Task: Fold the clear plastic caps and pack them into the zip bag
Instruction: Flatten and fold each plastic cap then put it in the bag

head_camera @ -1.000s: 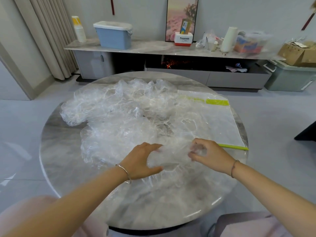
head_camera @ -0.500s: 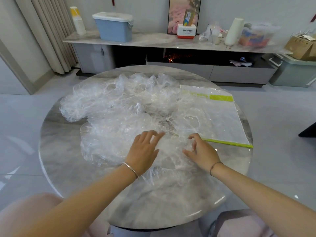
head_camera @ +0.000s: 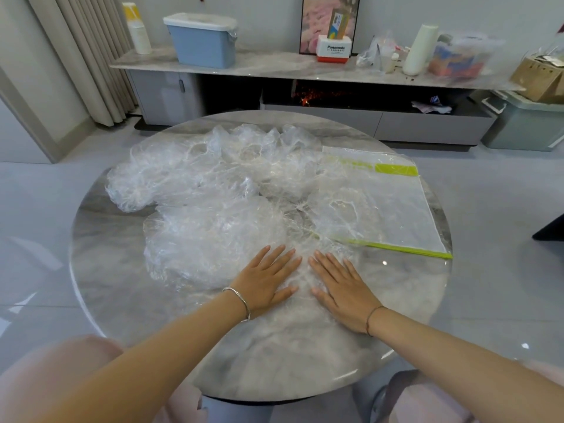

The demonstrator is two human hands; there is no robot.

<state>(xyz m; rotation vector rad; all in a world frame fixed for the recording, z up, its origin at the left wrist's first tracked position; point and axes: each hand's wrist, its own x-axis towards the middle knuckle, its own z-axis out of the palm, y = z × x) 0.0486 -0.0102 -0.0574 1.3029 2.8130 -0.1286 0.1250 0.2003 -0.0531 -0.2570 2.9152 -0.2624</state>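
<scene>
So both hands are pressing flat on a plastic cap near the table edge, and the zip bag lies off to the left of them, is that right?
Not quite. The head view shows the zip bag lying to the right of the hands, not the left. The rest holds: the left hand and right hand press flat, fingers spread, on a plastic cap near the table edge.

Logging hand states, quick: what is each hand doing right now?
Left hand: open, flat, palm down on a clear plastic cap, holding nothing.
Right hand: open, flat, palm down on the same cap, holding nothing.
</scene>
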